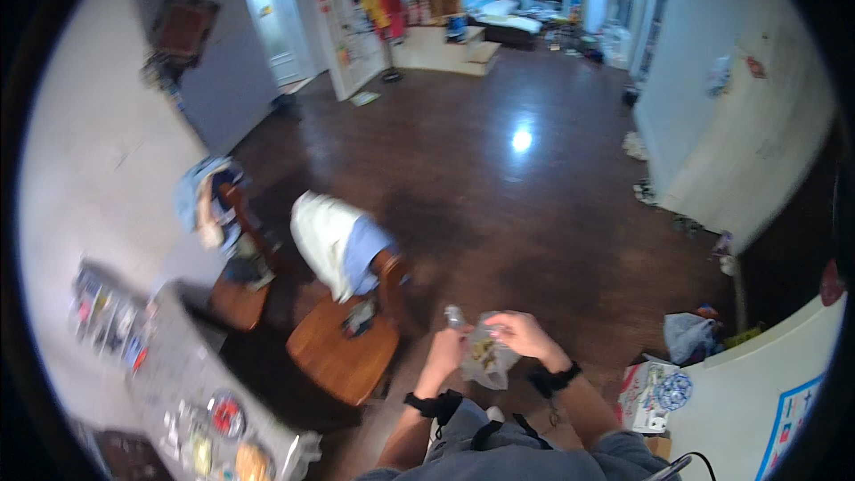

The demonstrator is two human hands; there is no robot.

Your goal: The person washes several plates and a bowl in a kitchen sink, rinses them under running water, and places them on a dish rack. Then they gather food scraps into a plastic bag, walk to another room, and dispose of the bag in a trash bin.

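Observation:
A clear plastic bag (491, 374) with yellow-brown contents hangs in front of my body, over the brown floor. My left hand (446, 351) is closed on the left side of its top, and a bunched bit of clear plastic sticks up above the fist. At the bag's upper right, my right hand (524, 334) grips the plastic with bent fingers. What exactly fills the bag is too blurred to tell. Black bands are around both wrists.
A wooden chair (344, 347) draped with white and blue cloth (334, 240) stands to the left. Beyond it is another chair (237, 297) heaped with clothes. A table (187, 354) at lower left bears bags and a red-filled dish (226, 414). A printed box (644, 394) sits at right.

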